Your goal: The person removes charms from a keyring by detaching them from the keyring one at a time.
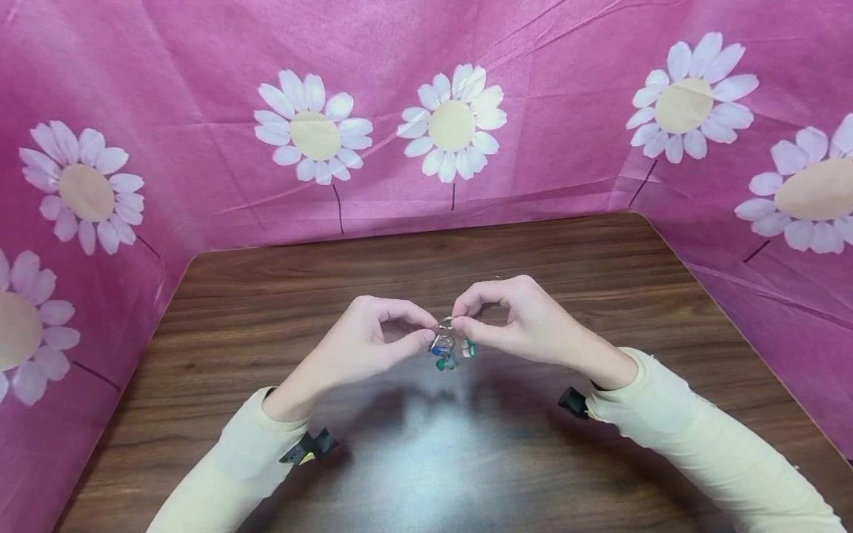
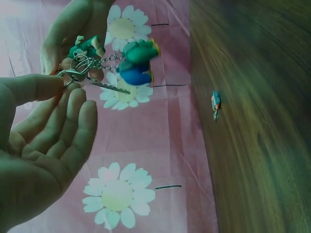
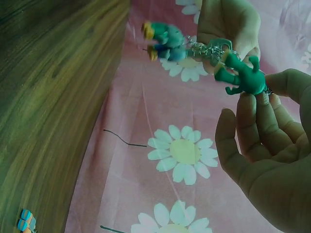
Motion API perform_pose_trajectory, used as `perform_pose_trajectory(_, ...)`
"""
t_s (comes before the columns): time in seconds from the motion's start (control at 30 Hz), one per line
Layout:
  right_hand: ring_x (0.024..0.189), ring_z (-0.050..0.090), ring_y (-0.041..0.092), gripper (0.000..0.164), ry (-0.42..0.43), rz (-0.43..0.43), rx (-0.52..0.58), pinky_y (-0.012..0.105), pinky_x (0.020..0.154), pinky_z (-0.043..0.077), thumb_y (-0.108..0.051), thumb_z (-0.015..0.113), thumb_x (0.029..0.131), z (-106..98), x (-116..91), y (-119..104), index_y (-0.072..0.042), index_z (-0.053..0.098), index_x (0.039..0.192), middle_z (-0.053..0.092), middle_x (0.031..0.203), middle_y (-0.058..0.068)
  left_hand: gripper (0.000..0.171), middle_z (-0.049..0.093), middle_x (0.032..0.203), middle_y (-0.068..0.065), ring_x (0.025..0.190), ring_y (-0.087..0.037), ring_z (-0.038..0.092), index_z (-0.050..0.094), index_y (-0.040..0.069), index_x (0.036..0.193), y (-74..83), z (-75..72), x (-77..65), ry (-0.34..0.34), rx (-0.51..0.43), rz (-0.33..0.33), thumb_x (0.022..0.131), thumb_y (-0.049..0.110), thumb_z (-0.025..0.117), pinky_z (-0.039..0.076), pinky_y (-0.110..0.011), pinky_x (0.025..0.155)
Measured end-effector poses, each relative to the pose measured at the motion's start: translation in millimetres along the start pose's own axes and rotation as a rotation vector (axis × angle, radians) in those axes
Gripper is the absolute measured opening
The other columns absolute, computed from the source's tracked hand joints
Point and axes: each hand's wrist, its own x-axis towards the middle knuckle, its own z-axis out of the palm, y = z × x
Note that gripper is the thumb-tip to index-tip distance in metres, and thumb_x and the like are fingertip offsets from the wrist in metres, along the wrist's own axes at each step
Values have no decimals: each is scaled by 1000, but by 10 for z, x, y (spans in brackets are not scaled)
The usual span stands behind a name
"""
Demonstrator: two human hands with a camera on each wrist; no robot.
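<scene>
Currently held item: a silver metal key ring (image 2: 74, 74) is suspended above the dark brown wood-grain table (image 1: 266, 296), between the fingertips of both hands.
Left hand (image 1: 363, 337): the ring is pinched between thumb and index fingertip; the remaining fingers are loosely extended.
Right hand (image 1: 526, 322): thumb and fingertips are closed together at the head end of a small solid-green figurine (image 3: 251, 80), where a short metal link is seen; whether the ring is also gripped cannot be told.
Figurine position: the limbs are pointed away from the right palm, just beside the fingertips.
Flat silver key (image 2: 111, 88): hung at the ring, with its blade projected past the left fingertips.
Blurred green-and-blue figurine cluster (image 2: 136, 73): suspended on metal chains, lower than both pinches.
Small blue-and-orange charm (image 2: 216, 99): laid on the table, well apart from both hands.
</scene>
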Motion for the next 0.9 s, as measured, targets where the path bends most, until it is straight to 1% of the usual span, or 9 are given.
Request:
perform_pose_trajectory(0.13,70,64,8,11,0,15,20,21,49,42,-7,76,91,-9,-1,-19,-18,74,94,69,78,-15,12,76,92,8,87,-11,72,77,14,102,5,22,3,31,8,36,91,9,75,60,-30,73)
perform_pose_trajectory(0.23,72,65,8,11,2,14,23,21,53,46,-9,76,92,-14,5,-26,-19,74,95,70,79,-14,10,75,90,10,83,-9,71,78,15,101,16,27,5,58,40,64,91,12,76,60,-29,70)
perform_pose_trajectory(0.37,75,66,9,10,12,13,33,23,61,49,-8,74,93,-2,11,-9,-18,73,96,71,83,-10,8,74,87,13,78,-8,69,78,18,99,35,31,-1,92,90,72,92,14,76,56,-28,57)
perform_pose_trajectory(0.43,77,66,10,10,23,18,43,24,65,51,-7,73,94,12,8,7,-17,72,96,71,85,-9,8,74,86,13,77,-9,69,77,18,99,47,37,-7,104,78,57,93,12,76,55,-28,55)
perform_pose_trajectory(0.5,79,66,11,8,36,31,61,25,71,53,-7,73,94,26,-3,21,-16,71,96,71,87,-9,8,74,86,10,77,-12,69,76,16,99,52,48,-9,121,44,43,93,11,75,57,-28,58)
perform_pose_trajectory(0.63,83,68,14,4,59,61,131,27,77,56,-9,73,94,56,-40,31,-12,71,96,72,90,-6,8,75,85,6,75,-16,70,76,11,99,58,65,-5,180,-3,52,92,7,76,56,-27,61)
perform_pose_trajectory(0.77,80,68,18,10,53,74,223,30,73,60,-1,71,94,91,-53,31,-10,67,97,72,89,2,7,75,84,5,72,-19,71,76,11,98,49,73,-5,223,-11,65,91,8,77,52,-25,56)
perform_pose_trajectory(0.83,75,68,19,14,46,79,250,31,68,60,2,70,94,111,-51,36,-10,64,97,72,87,3,6,75,83,5,70,-19,70,77,11,98,44,74,-6,232,-9,61,91,10,77,51,-24,55)
perform_pose_trajectory(0.9,74,69,19,16,51,84,249,31,67,60,4,70,93,134,-46,49,-10,63,97,72,86,2,5,74,82,6,69,-19,70,77,12,97,44,77,-5,244,-2,48,92,11,76,50,-24,53)
